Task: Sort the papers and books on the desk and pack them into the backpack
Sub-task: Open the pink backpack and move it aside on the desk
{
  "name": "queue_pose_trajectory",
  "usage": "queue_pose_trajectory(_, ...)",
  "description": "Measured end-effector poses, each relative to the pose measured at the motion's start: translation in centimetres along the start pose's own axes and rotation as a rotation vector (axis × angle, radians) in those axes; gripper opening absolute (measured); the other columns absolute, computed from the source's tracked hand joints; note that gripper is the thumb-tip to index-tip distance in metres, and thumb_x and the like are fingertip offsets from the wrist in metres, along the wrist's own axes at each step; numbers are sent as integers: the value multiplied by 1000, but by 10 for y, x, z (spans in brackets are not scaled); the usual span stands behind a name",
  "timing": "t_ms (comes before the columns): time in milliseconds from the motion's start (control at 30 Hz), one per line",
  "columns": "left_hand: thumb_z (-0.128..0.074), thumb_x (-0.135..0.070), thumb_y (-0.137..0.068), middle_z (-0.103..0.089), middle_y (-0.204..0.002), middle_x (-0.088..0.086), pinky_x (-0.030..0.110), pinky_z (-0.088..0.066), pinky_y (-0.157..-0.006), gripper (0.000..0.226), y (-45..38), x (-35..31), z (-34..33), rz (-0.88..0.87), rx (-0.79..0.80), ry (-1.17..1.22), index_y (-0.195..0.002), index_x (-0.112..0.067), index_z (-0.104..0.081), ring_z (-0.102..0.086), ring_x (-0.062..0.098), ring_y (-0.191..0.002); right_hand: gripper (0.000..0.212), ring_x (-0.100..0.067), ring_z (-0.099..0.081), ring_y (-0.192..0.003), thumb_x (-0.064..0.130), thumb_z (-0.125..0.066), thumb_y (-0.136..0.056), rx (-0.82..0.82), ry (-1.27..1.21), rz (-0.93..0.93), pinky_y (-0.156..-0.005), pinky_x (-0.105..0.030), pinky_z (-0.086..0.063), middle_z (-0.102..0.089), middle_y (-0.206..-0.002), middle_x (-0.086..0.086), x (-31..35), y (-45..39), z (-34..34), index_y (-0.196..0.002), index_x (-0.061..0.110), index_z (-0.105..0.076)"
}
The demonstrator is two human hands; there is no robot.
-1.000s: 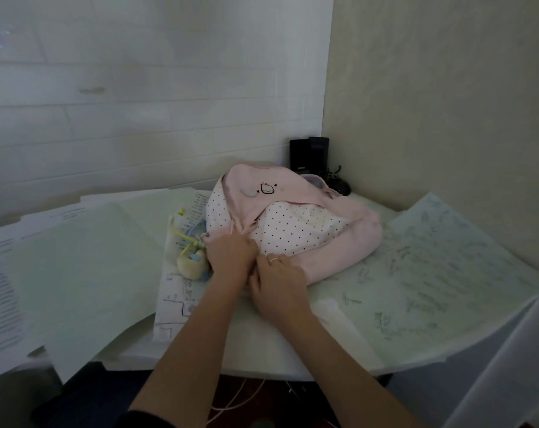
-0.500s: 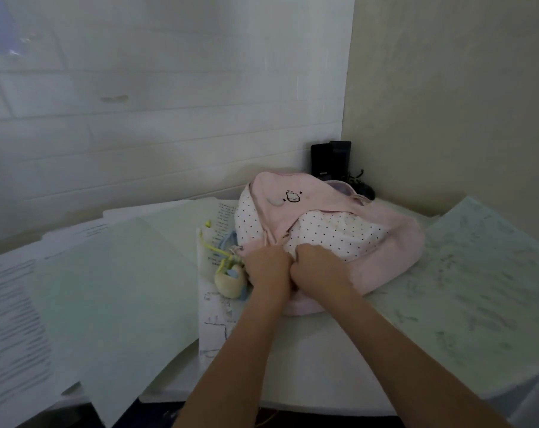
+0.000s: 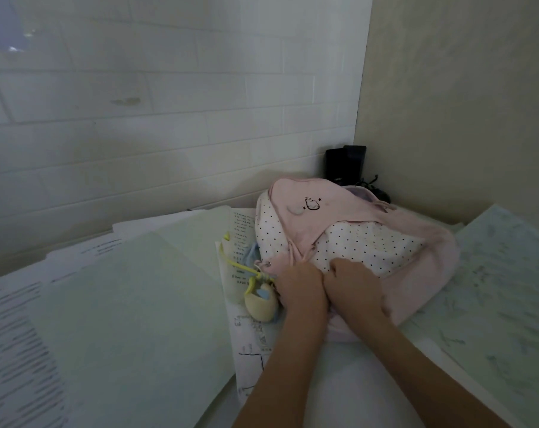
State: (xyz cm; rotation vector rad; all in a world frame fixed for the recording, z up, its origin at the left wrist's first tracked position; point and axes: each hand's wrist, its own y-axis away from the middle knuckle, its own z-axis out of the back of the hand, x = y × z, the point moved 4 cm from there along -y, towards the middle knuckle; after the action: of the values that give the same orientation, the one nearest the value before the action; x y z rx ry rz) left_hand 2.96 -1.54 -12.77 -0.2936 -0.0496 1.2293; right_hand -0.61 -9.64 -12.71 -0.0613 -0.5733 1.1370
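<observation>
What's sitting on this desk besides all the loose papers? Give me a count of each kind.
Pink fabric backpack with polka-dot panel: 1
Cream plush charm on a yellow cord: 1
Black box-shaped devices in the corner: 2
Hands at the backpack, left hand and right hand: 2
Total: 6

A pink polka-dot backpack (image 3: 364,239) lies slumped on the desk among spread, overlapping papers (image 3: 132,304).

Bare forearms, no visible sleeves

Both hands' fingers (image 3: 339,267) hide against the backpack (image 3: 370,239); papers (image 3: 11,350) cut off left.
</observation>
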Motion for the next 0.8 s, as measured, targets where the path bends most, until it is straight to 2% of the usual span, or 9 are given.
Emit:
queue_pose_trajectory(100, -38, -7, -96, -69, -106, 7, 28, -38, -67, 31, 1, 0, 2, -8, -12, -14, -106, -12, -67, -66, 25, -99, 17, -28, -42, -65, 27, -25, -65, -31, -21, 2, -58, -32, -25, -41, -58, -4, -1, 1, 0, -56, 14, -28)
queue_pose_trajectory(200, -39, -7, -96, -69, -102, 6, 27, -39, -66, 30, 2, -1, 1, -23, -55, -54, -103, -13, -67, -66, 24, -96, 17, -28, -41, -66, 28, -23, -66, -48, -50, -19, -59, -33, -25, -58, -71, -13, -3, 1, 0, -56, 14, -28)
queue_pose_trajectory(333, -41, -9, -95, -69, -97, 5, 27, -40, -65, 28, 5, -2, 4, -18, -82, -83, -98, -14, -69, -66, 22, -91, 17, -27, -42, -66, 28, -23, -67, -20, -78, -3, -58, -32, -23, -51, -68, -8, -2, 5, 2, -57, 15, -28)
queue_pose_trajectory(400, -41, -11, -95, -69, -93, 4, 26, -40, -63, 28, 7, -1, 5, -5, -89, -109, -95, -15, -69, -67, 21, -87, 21, -26, -42, -66, 29, -25, -72, -20, -88, 6, -59, -32, -24, -59, -73, -11, -1, 6, 4, -58, 15, -30)
queue_pose_trajectory(500, -39, -16, -96, -68, -86, 1, 25, -36, -60, 30, 9, -1, 9, 44, -126, -84, -90, -18, -69, -65, 19, -80, 20, -25, -47, -71, 24, -39, -87, -16, -76, 17, -61, -30, -26, -66, -87, -12, -1, 6, 5, -70, 15, -45)
queue_pose_trajectory(600, -39, -19, -97, -67, -82, 1, 25, -35, -60, 30, 14, -2, 12, 75, -134, -57, -87, -19, -68, -63, 18, -76, 20, -30, -60, -87, 21, -43, -91, 5, -74, 36, -64, -31, -29, -67, -95, -13, -1, 7, 6, -90, 9, -59)
queue_pose_trajectory(733, -42, -19, -96, -70, -86, 2, 24, -36, -59, 28, 18, -5, 17, 70, -109, -122, -87, -19, -68, -67, 19, -80, 30, -31, -61, -97, 29, -40, -96, 32, -96, 66, -72, -34, -38, -67, -102, -15, 0, 10, 11, -101, 6, -59)
queue_pose_trajectory(800, -49, -20, -94, -70, -76, 3, 22, -31, -52, 25, 23, -7, 25, 93, -112, -89, -77, -18, -68, -66, 17, -69, 38, -32, -62, -97, 38, -37, -98, 38, -99, 93, -75, -35, -41, -67, -102, -15, 1, 12, 14, -102, 6, -58)
